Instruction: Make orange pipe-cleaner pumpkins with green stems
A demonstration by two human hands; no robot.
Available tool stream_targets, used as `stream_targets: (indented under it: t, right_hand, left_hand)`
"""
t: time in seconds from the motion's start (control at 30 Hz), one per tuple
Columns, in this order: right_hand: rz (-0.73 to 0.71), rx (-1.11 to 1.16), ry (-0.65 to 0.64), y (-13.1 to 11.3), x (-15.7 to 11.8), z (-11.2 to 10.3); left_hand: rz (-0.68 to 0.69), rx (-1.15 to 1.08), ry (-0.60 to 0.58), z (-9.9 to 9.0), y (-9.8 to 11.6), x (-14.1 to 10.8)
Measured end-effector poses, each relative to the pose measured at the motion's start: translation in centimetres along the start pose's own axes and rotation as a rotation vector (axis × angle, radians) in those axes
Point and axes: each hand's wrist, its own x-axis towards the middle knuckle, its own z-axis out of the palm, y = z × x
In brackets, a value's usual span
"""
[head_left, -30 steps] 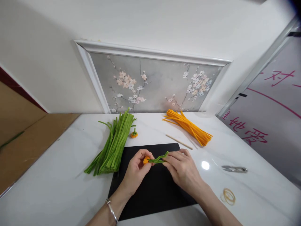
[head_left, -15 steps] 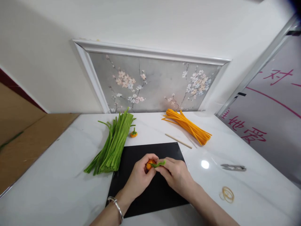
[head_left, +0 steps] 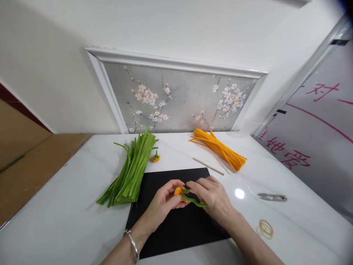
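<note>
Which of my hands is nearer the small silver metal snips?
Your right hand: it is left of the snips; your left hand, holding the fuzzy orange piece, is farther left.

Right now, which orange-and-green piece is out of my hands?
The piece on the table, right of the green bundle; your left hand holds the other piece.

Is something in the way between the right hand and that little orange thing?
Nothing visible blocks the right hand from the orange piece. The left hand holds the piece from the other side. Only the piece's own green strip stretches across, toward the right hand.
</note>
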Motion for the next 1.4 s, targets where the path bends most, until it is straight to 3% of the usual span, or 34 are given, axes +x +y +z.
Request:
stream_targets:
  t: [0.2, 0.47, 0.87, 1.07, 1.4]
  right_hand:
    - [0.069, 0.186, -0.005, -0.2, 0.1, -0.6]
    - [0.108, 0.197, -0.019, -0.5, 0.2, -0.4]
    - [0.106, 0.118, 0.076, -1.2, -0.2, 0.7]
    - [0.152, 0.105, 0.086, -1.2, -0.3, 0.7]
    - [0.110, 0.079, 0.115, -1.4, -0.5, 0.6]
  left_hand:
    - [-0.045, -0.201, -0.029, -0.5, 0.5, -0.1]
    - [-0.077, -0.243, -0.002, -0.4, -0.1, 0.2]
    - [-0.162, -0.121, -0.090, 0.5, -0.3, 0.2]
    - [-0.229, -0.098, -0.151, 0.4, 0.2, 0.0]
    - [-0.288, -0.126, -0.181, 0.1, 0.1, -0.2]
